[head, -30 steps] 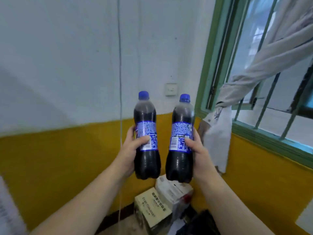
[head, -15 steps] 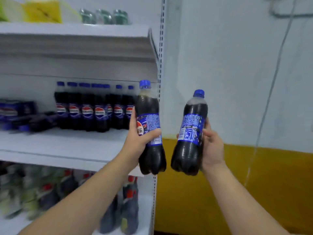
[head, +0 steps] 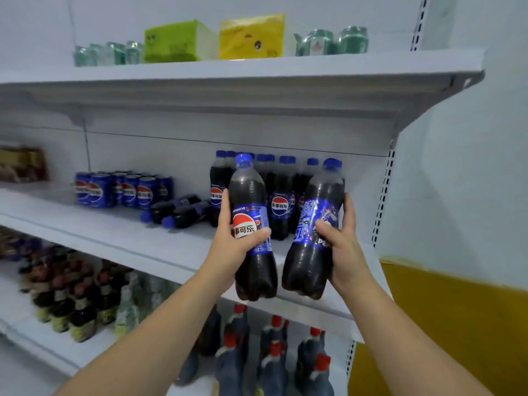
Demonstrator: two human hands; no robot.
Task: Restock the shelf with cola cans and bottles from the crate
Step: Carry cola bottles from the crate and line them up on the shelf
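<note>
My left hand [head: 233,248] grips a dark cola bottle [head: 253,270] with a blue cap, held upright. A second cola bottle [head: 308,258], tilted slightly right, is gripped by my right hand [head: 344,247]. Both bottles hang in front of the white middle shelf [head: 137,241], level with its front edge. Behind them a row of standing cola bottles [head: 281,192] fills the shelf's right end. Blue cola cans [head: 123,190] stand further left, and two bottles [head: 177,211] lie on their sides between cans and row. The crate is out of view.
The top shelf [head: 257,72] carries a green box [head: 174,41], a yellow box [head: 251,37] and clear bottles. The lower shelf holds red-capped bottles [head: 271,355] and small dark bottles [head: 71,298]. A white and yellow wall [head: 463,281] is at the right.
My view has swung left from the window corner to the shelving. Both hands kept their bottles and carried them up close to the middle shelf.
</note>
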